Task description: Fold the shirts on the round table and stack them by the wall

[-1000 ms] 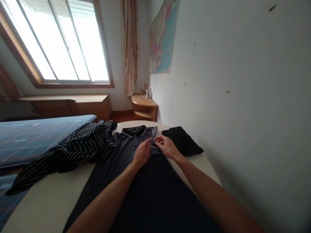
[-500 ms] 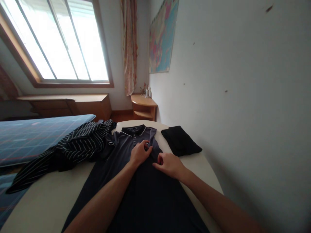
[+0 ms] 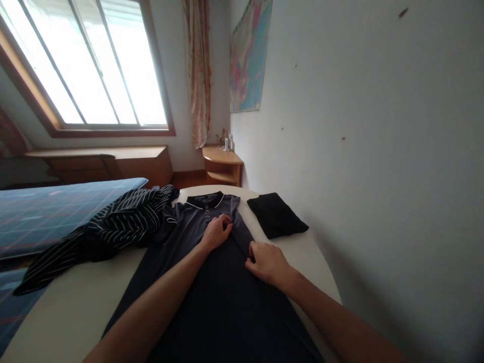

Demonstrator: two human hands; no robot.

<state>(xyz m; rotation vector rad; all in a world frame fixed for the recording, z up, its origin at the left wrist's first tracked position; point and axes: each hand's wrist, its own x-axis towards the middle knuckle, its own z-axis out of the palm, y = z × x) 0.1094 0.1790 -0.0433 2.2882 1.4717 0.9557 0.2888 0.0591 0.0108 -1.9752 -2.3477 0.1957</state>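
A dark polo shirt (image 3: 227, 297) with a black, white-edged collar lies face up on the round pale table (image 3: 91, 297), collar at the far side. My left hand (image 3: 218, 231) is on its chest just below the buttons, fingers curled together on the cloth. At the shirt's right edge is my right hand (image 3: 266, 259), its thumb and fingers pinched on the fabric. The shirt's right sleeve lies beyond my hands, near the collar.
A folded black garment (image 3: 278, 216) rests on the table's right side. On the left, a black-and-white striped garment (image 3: 128, 217) stretches from the table toward a blue plaid bed (image 3: 68, 212). The wall (image 3: 378, 201) stands close on the right.
The right side of the shirt now lies flatter, its sleeve spread outward. My left hand has lowered onto the chest, and my right hand has shifted slightly outward along the edge.
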